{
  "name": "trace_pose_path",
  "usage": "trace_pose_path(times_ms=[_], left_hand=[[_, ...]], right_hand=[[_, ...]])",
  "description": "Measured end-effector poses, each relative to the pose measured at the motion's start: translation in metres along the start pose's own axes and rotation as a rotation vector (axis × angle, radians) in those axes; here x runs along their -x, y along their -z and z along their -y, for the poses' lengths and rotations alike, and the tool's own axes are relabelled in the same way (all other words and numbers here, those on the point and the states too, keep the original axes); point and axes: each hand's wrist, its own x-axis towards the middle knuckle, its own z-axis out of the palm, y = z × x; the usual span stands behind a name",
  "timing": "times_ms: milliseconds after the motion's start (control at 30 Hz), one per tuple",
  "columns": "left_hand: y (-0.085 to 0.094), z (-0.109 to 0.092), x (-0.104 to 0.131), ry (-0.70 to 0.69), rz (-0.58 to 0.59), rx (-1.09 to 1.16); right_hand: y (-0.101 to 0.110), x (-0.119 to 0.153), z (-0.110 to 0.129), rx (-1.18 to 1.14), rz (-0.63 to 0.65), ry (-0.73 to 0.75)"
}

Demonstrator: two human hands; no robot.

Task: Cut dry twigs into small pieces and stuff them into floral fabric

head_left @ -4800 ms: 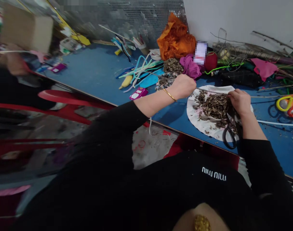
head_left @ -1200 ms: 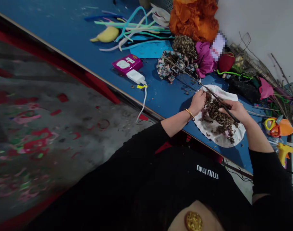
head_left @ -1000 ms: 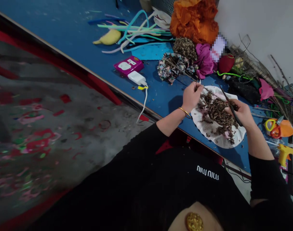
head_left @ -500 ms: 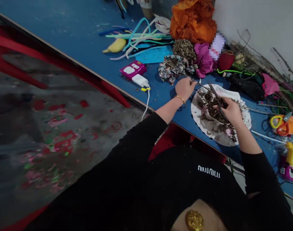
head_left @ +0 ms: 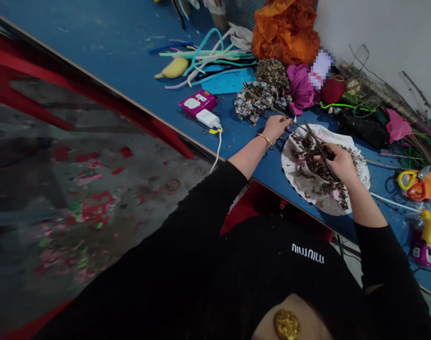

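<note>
My left hand (head_left: 277, 128), with a gold bangle at the wrist, pinches a thin dark twig (head_left: 299, 124) that points right toward the scissors. Dark scissors (head_left: 319, 147) are in my right hand (head_left: 341, 165), their blades directed up and left at the twig's end. Under the scissors lies a round white cloth (head_left: 329, 205) strewn with brown dried bits (head_left: 307, 153). Just beyond my left hand sits a patterned cloth bundle (head_left: 250, 104) with dried bits on it.
Pipe cleaners (head_left: 208, 54), a purple packet (head_left: 197, 103) and a white plug with cable (head_left: 208, 118) lie left on the blue table. Orange crumpled paper (head_left: 286, 30) and sticks (head_left: 382, 101) line the back. A yellow glue gun (head_left: 430, 226) is at right. Scraps litter the floor.
My left hand has shifted slightly to the right with the twig, closer to the scissors. The scissor blades look closer together than before.
</note>
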Motion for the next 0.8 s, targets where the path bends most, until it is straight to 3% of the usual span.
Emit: trace_pose_path(times_ms=[100,167,267,400,500,633,800], left_hand=[[0.010,0.000,0.002,-0.101,0.176,-0.225],[0.015,0.001,0.002,-0.183,0.227,-0.362],[0.019,0.002,0.001,-0.293,0.253,-0.615],[0.019,0.001,0.005,-0.382,0.155,-0.802],[0.018,0.000,0.010,-0.370,0.071,-0.812],[0.015,-0.003,0.016,-0.294,0.045,-0.767],[0.010,-0.009,0.020,-0.087,0.122,-0.370]], right_hand=[[0.012,-0.011,0.004,-0.075,0.166,-0.045],[0.021,-0.021,0.009,-0.114,0.318,-0.129],[0.030,-0.037,0.016,-0.124,0.454,-0.242],[0.034,-0.054,0.020,-0.057,0.472,-0.310],[0.034,-0.059,0.023,-0.003,0.485,-0.321],[0.029,-0.064,0.030,0.011,0.471,-0.321],[0.017,-0.076,0.033,0.031,0.451,-0.281]])
